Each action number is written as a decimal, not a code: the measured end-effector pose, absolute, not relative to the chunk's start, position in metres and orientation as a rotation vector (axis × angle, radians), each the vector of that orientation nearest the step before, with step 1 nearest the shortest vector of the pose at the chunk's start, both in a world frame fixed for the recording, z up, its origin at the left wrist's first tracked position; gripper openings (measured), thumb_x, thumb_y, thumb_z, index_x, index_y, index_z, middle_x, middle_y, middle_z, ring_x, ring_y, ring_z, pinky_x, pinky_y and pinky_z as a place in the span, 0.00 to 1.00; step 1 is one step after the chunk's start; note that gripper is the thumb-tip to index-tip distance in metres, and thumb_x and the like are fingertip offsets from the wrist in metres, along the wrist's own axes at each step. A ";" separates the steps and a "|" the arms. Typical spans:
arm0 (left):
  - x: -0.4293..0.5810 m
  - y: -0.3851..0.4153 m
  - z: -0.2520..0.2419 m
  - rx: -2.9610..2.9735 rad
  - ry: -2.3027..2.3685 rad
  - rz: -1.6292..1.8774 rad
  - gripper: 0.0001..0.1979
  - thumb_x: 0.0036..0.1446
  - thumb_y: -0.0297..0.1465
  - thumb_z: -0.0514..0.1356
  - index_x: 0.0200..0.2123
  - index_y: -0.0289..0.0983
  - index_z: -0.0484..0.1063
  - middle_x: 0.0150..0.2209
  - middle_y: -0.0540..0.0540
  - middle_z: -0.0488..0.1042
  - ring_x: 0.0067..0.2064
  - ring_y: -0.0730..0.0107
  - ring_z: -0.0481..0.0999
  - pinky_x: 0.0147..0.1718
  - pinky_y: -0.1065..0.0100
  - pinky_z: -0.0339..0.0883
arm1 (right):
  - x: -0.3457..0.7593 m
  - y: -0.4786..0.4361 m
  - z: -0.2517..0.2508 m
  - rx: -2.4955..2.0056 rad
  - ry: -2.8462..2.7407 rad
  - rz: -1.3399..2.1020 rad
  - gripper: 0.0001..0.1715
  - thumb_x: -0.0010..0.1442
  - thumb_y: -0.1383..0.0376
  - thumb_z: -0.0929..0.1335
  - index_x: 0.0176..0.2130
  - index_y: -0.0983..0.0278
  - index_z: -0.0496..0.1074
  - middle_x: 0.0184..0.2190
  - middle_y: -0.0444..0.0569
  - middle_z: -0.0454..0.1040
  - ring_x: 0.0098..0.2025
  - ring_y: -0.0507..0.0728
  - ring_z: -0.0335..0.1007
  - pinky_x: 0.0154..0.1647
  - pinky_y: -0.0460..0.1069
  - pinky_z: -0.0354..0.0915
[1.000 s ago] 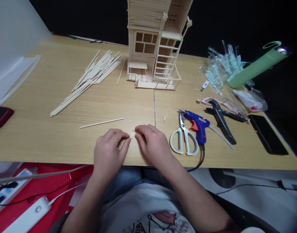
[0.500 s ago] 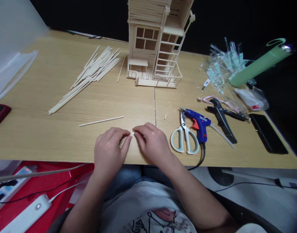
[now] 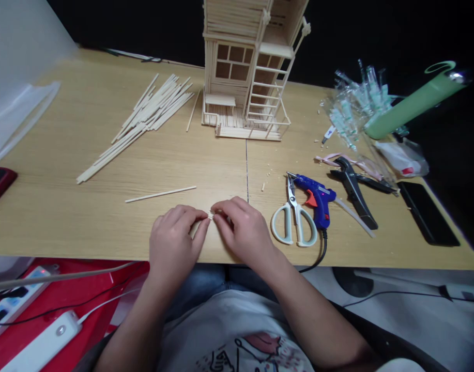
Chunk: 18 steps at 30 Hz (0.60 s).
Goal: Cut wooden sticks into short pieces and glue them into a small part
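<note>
Between my fingertips is a small piece of short wooden sticks, mostly covered by the fingers. My left hand pinches it from the left, and my right hand pinches it from the right. Both hands rest low over the table near its front edge. One loose thin wooden stick lies just beyond my left hand. To the right of my right hand are scissors with pale handles, partly against a blue hot glue gun.
A model house of wooden sticks stands at the back. Left of it lies a pile of sticks. Pliers-like black cutters, a black phone, a green cylinder and plastic wrappers occupy the right side.
Almost nothing differs. My right fingers have shifted very slightly on the small stick piece, which both hands keep pinched.
</note>
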State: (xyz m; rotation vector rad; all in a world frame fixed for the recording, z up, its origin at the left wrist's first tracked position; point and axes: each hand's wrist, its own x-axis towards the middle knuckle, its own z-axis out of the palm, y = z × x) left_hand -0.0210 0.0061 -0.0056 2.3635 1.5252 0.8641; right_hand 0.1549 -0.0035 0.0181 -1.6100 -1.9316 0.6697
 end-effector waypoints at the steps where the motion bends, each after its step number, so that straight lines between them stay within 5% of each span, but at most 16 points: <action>1: -0.021 0.006 -0.006 2.369 1.527 0.864 0.05 0.67 0.33 0.62 0.38 0.39 0.76 0.37 0.46 0.79 0.40 0.60 0.78 0.40 0.60 0.65 | 0.155 -0.004 0.018 -1.601 -1.943 0.659 0.10 0.71 0.66 0.66 0.46 0.61 0.77 0.42 0.50 0.77 0.43 0.56 0.75 0.47 0.49 0.68; 18: -0.020 0.005 -0.006 2.388 1.524 0.882 0.05 0.67 0.33 0.62 0.38 0.39 0.77 0.37 0.47 0.79 0.40 0.61 0.78 0.39 0.60 0.66 | 0.156 -0.012 0.008 -1.485 -1.949 0.530 0.12 0.72 0.66 0.65 0.45 0.62 0.80 0.39 0.50 0.74 0.42 0.56 0.74 0.46 0.49 0.69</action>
